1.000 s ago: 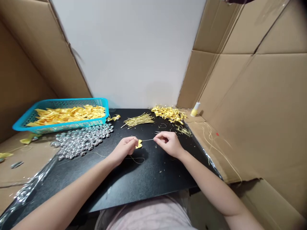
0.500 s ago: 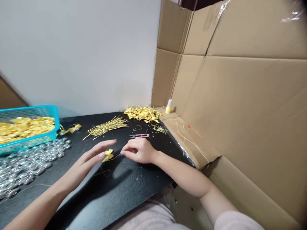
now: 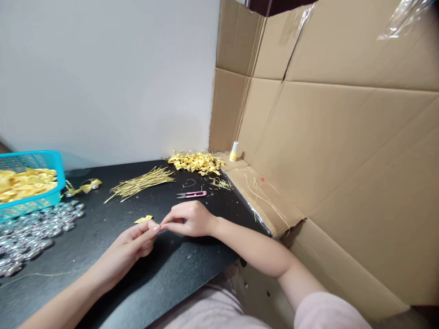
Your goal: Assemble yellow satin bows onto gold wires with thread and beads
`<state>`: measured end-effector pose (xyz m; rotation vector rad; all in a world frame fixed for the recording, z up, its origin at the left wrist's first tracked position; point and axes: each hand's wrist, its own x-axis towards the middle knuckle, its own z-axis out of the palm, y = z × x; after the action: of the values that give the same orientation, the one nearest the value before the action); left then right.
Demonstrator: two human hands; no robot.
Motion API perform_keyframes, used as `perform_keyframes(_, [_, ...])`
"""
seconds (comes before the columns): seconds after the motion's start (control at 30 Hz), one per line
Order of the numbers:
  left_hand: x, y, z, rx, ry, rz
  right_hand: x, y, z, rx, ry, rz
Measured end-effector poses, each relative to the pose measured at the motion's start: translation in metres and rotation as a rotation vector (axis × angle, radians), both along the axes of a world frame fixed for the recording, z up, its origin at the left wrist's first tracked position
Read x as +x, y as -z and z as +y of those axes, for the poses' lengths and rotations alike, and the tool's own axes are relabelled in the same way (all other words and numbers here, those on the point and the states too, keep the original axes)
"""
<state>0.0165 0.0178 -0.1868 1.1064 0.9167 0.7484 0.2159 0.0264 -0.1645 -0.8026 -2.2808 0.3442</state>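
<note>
My left hand [image 3: 134,242] is closed in a pinch, its fingertips meeting those of my right hand [image 3: 187,219] above the black table. My right hand pinches too, thumb against forefinger. Whatever lies between the fingertips is too small to make out. Just behind my left fingers a yellow bow [image 3: 144,219] shows, partly hidden by them. Pink-handled thread snips [image 3: 192,194] lie beyond my right hand. A thin thread [image 3: 51,274] runs across the table at the left.
A blue basket [image 3: 61,171] of yellow bows and many silvery beads [image 3: 34,237] occupy the left. Gold wire strips [image 3: 140,183], a pile of bows [image 3: 197,162] and a thread spool [image 3: 233,151] stand farther back. Cardboard [image 3: 343,151] walls the right side.
My left hand has gone from spread fingers beside the bow to a pinch touching my right fingertips. The view has shifted slightly, and the bow is now more hidden.
</note>
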Motion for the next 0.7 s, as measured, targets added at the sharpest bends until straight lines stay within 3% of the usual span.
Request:
perform_keyframes(0.1, [0.000, 0.005, -0.001, -0.001, -0.010, 0.000, 0.001, -0.007, -0.002, 0.007, 0.015, 0.032])
perform_keyframes(0.17, [0.000, 0.006, -0.002, 0.003, -0.044, 0.010, 0.011, -0.017, -0.001, 0.035, 0.107, 0.130])
perform_keyframes(0.23, [0.001, 0.005, -0.003, 0.010, -0.078, 0.021, 0.036, -0.029, 0.002, 0.073, 0.357, 0.328])
perform_keyframes(0.27, [0.002, 0.005, -0.003, 0.010, -0.088, 0.027, 0.055, -0.034, 0.004, 0.084, 0.584, 0.480])
perform_keyframes(0.37, [0.004, 0.004, -0.004, 0.008, -0.095, 0.031, 0.128, -0.041, 0.009, 0.079, 1.012, 0.642])
perform_keyframes(0.4, [0.005, 0.004, -0.004, 0.005, -0.097, 0.029, 0.155, -0.039, 0.008, 0.026, 1.167, 0.633])
perform_keyframes(0.43, [0.005, 0.005, -0.004, 0.004, -0.101, 0.024, 0.180, -0.035, 0.006, -0.005, 1.227, 0.623])
perform_keyframes(0.53, [0.007, 0.006, -0.004, 0.014, -0.124, 0.006, 0.237, -0.015, -0.007, -0.079, 1.309, 0.569])
perform_keyframes(0.7, [0.009, 0.006, -0.003, 0.008, -0.181, -0.009, 0.266, 0.019, -0.026, -0.276, 1.329, 0.469])
